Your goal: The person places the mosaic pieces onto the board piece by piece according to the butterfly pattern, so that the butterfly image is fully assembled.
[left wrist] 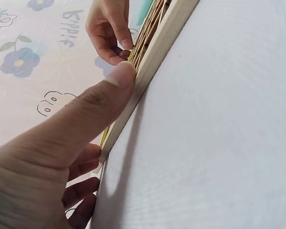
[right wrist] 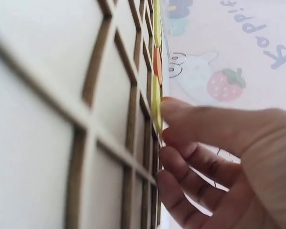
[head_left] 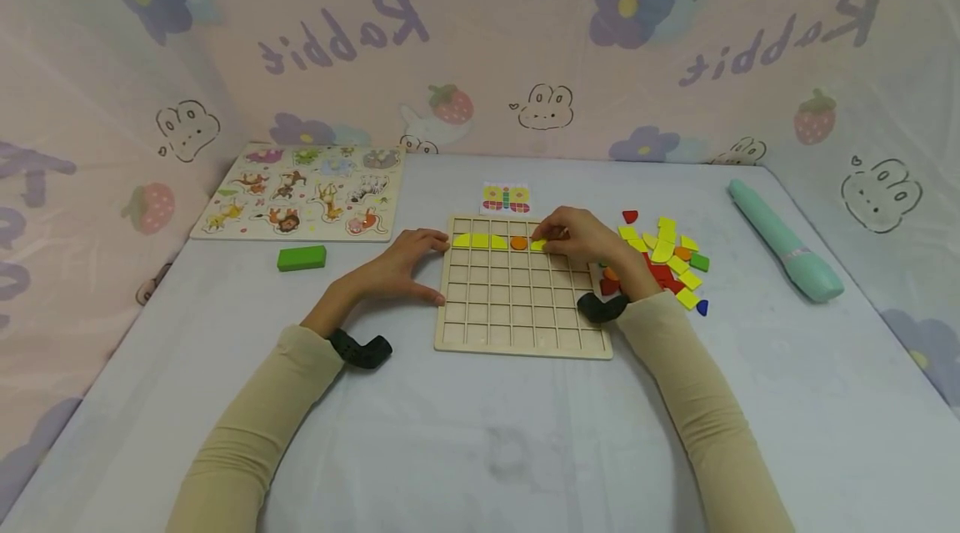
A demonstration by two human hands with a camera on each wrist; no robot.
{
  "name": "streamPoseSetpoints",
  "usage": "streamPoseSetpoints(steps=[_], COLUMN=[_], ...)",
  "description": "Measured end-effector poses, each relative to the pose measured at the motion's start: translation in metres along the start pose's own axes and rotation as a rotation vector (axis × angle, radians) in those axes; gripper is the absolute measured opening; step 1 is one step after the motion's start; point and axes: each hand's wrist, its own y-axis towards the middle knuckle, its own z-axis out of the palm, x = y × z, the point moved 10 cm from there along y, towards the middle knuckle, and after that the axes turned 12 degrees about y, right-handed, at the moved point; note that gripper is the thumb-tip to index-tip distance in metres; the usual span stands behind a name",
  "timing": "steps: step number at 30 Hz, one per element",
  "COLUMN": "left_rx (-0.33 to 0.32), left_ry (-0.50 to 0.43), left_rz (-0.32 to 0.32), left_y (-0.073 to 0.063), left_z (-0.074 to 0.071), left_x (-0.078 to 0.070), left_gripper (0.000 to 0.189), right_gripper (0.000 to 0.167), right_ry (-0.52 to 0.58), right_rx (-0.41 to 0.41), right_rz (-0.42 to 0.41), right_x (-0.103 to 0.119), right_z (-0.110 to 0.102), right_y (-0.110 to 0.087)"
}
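A wooden grid board (head_left: pixel 501 293) lies on the table. In its top row sit several yellow tiles (head_left: pixel 478 241) and a round orange tile (head_left: pixel 519 243). My left hand (head_left: pixel 397 266) rests along the board's left edge, thumb and fingers spread; in the left wrist view its thumb (left wrist: pixel 92 107) touches the rim. My right hand (head_left: pixel 581 234) pinches a yellow tile (head_left: pixel 537 246) just right of the orange one, at the top row. Seen from the right wrist, thumb and fingertips meet at this yellow tile (right wrist: pixel 156 102), partly hiding it.
A butterfly pattern card (head_left: pixel 506 198) lies behind the board. Loose coloured tiles (head_left: pixel 663 249) are heaped at the right, partly behind the right forearm. A teal tapered object (head_left: pixel 783 241) lies farther right. An animal puzzle (head_left: pixel 300 191) and a green block (head_left: pixel 302 258) lie at left.
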Motion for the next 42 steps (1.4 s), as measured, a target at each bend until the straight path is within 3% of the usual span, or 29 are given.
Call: streamPoseSetpoints(steps=[4, 7, 11, 14, 19, 22, 33, 42], left_rx=[-0.003, -0.001, -0.001, 0.001, 0.002, -0.003, -0.002, -0.006], left_ry=[-0.005, -0.001, -0.006, -0.013, -0.005, -0.001, 0.003, -0.004], left_rz=[0.001, 0.0, 0.005, 0.002, 0.003, 0.012, 0.011, 0.013], left_y=[0.0, 0.0, -0.001, -0.001, -0.002, -0.001, -0.001, 0.0], left_z=[0.0, 0.0, -0.001, -0.002, -0.001, -0.001, -0.001, -0.001], left_x=[-0.001, -0.001, -0.003, -0.003, -0.002, -0.003, -0.003, -0.002], left_gripper=[0.081, 0.081, 0.081, 0.08, 0.08, 0.08, 0.079, 0.079], right_gripper=[0.023, 0.021, 0.021, 0.029, 0.046, 0.048, 0.042, 0.037], right_ry=[-0.027, -0.065, -0.134, -0.174, -0.164, -0.15, -0.134, -0.101], right_rx=[-0.048, -0.145, -0.311, -0.385, -0.365, -0.354, -0.354, -0.323], right_rz=[-0.022, 0.035, 0.219, 0.392, 0.66, 0.731, 0.679, 0.423], right_x=[-0.004, -0.016, -0.041, -0.06, -0.089, -0.097, -0.097, -0.052], right_z=[-0.016, -0.039, -0.072, -0.087, -0.089, -0.088, -0.09, -0.074], right_y=[-0.009, -0.021, -0.044, -0.06, -0.079, -0.084, -0.08, -0.055])
